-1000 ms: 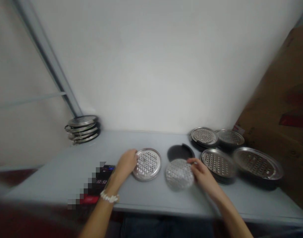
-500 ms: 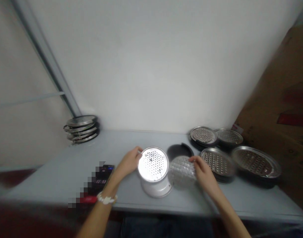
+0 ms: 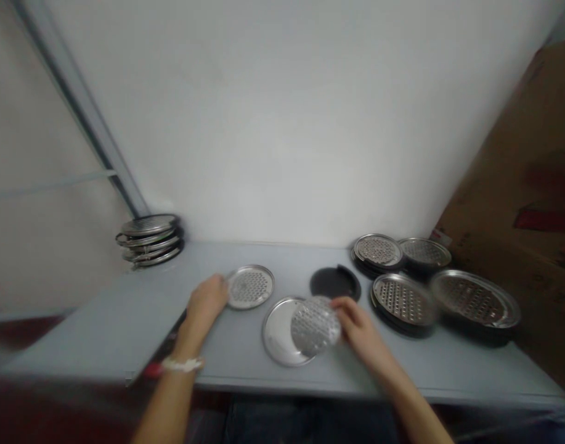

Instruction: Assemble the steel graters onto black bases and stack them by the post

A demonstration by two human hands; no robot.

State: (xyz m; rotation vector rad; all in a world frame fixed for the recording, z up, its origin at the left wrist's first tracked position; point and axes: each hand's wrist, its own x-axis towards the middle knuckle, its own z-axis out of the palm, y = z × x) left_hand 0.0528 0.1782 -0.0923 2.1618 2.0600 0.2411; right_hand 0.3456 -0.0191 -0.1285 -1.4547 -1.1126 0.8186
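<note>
L hand (image 3: 207, 298), w/ white beaded bracelet (image 3: 182, 365) on wrist, is at L edge of a perforated steel plate (image 3: 249, 287). Fingers (image 3: 219, 290) are bent & touching the rim; can't tell if they actually grip it. Plate lies flat on grey table (image 3: 101, 333).

R hand (image 3: 358, 333) pinches the R edge of a perforated steel disc (image 3: 315, 325), fingers closed on it, not spread. Disc is tilted, its L part overlapping a plain steel disc (image 3: 282, 332) on the table, between the hands. Can't tell if the two touch.

Just past them, a flat black round lid (image 3: 335, 283) lies on table. To R, 2 stacked perforated trays (image 3: 402, 299) & (image 3: 474, 299) sit nearest, w/ 2 more (image 3: 378, 251) & (image 3: 424, 253) behind, by the wall. Far L corner: small stack of steel rings/trays (image 3: 148, 234). Cardboard box (image 3: 508, 185) leans at R end; white wall (image 3: 282, 123) behind all.
</note>
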